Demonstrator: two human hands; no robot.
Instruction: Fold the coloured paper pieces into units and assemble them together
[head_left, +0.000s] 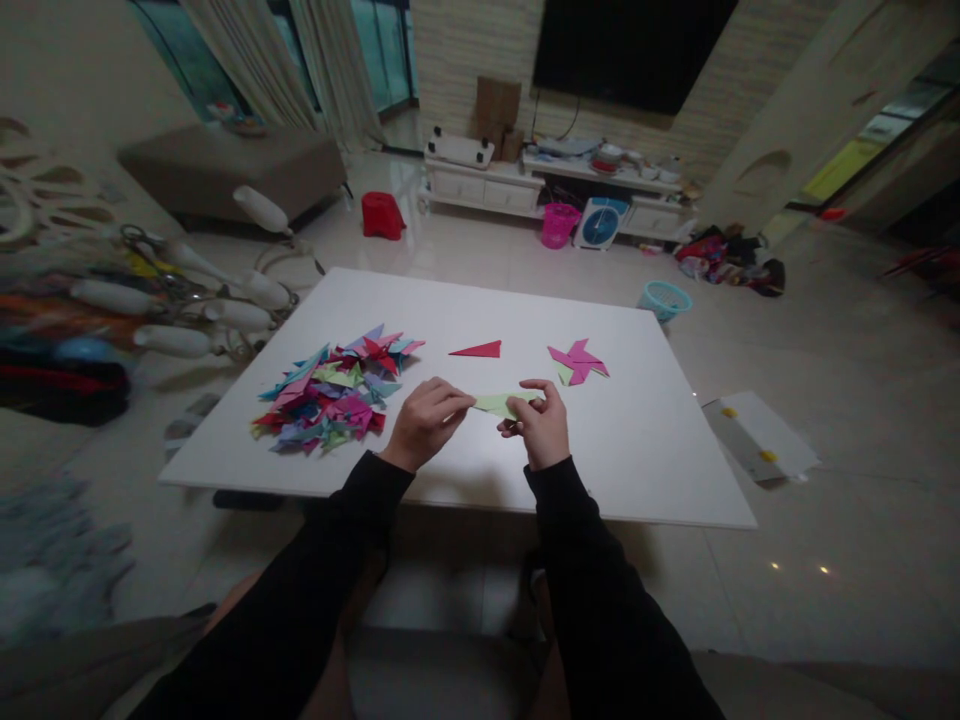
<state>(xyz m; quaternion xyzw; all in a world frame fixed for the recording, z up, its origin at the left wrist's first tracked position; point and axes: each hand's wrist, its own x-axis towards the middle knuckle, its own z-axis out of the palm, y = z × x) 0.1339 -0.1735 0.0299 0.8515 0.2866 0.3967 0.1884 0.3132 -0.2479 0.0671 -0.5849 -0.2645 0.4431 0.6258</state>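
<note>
A pale green folded paper piece is held just above the white table, near its front middle. My left hand pinches its left end and my right hand pinches its right end. A heap of several coloured folded paper pieces lies to the left of my left hand. A red paper triangle lies flat behind my hands. A pink and green folded paper shape rests at the right, beyond my right hand.
A rack with white handles and scissors stands left of the table. On the floor are a white sheet, a blue basket, a pink bin, a red stool. A TV unit lines the far wall.
</note>
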